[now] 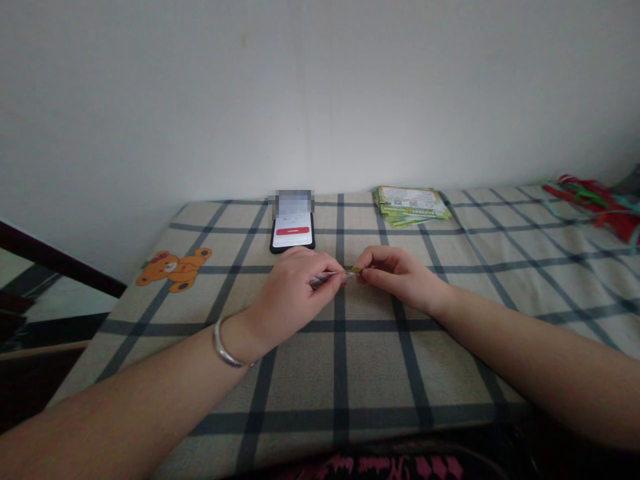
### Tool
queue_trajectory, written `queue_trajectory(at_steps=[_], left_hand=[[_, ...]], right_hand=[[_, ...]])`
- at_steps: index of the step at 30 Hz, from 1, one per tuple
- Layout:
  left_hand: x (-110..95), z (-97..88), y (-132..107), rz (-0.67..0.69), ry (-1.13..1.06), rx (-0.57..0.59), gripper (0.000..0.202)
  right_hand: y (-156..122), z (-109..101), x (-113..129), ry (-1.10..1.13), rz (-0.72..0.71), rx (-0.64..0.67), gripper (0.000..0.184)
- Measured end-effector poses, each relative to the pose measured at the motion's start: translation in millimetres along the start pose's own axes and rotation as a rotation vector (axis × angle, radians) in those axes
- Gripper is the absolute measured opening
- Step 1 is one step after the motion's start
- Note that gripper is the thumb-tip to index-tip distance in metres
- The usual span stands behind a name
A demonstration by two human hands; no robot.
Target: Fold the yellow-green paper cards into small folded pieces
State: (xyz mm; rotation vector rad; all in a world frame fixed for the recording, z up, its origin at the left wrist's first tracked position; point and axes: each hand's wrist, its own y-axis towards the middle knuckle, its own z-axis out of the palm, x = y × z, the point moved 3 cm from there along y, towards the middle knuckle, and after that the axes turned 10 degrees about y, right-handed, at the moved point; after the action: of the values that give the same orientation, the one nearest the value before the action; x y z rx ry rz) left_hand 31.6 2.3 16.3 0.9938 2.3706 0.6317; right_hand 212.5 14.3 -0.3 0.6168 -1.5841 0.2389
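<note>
Checked cloth (300, 373), slim green-tipped paper roll (345, 273)

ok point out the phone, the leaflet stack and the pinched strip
phone (293, 238), head view, its lit screen
leaflet stack (411, 202), head view, its top sheet
pinched strip (353, 271), head view, its green middle

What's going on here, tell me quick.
A person's left hand and right hand meet over a checked cloth. Each pinches one end of a small folded strip in a fingertip grip. Behind them a phone lies screen-up, a stack of green printed sheets sits by the wall, and red and green ribbons lie at the far right.
</note>
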Motion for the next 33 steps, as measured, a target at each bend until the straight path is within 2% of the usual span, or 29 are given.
queue_trajectory(at_steps=[4, 12, 18, 25, 33], left_hand=[[-2.9, -2.8, -0.5, 0.111, 0.075, -0.052, 0.004], [-5.2, -5.0, -1.0, 0.182, 0.165, -0.108, 0.008], [-5.9, -4.6, -0.8, 0.15, 0.142, -0.079, 0.006], [-4.7, -1.3, -2.1, 0.037, 0.029, -0.02, 0.008], [-5.4, 1.6, -3.7, -0.005, 0.023, 0.014, 0.009]], right_hand=[[1.8, -0.8, -3.1, 0.117, 0.036, 0.041, 0.015], [1.8, -0.5, -3.4, 0.093, 0.054, 0.052, 0.015], [1.4, 1.1, -3.3, 0.081, 0.079, 0.068, 0.017], [2.1, 3.2, -2.3, 0.042, 0.057, 0.051, 0.011], [-4.5, 9.6, 2.4, -0.216, 0.012, -0.071, 0.004]])
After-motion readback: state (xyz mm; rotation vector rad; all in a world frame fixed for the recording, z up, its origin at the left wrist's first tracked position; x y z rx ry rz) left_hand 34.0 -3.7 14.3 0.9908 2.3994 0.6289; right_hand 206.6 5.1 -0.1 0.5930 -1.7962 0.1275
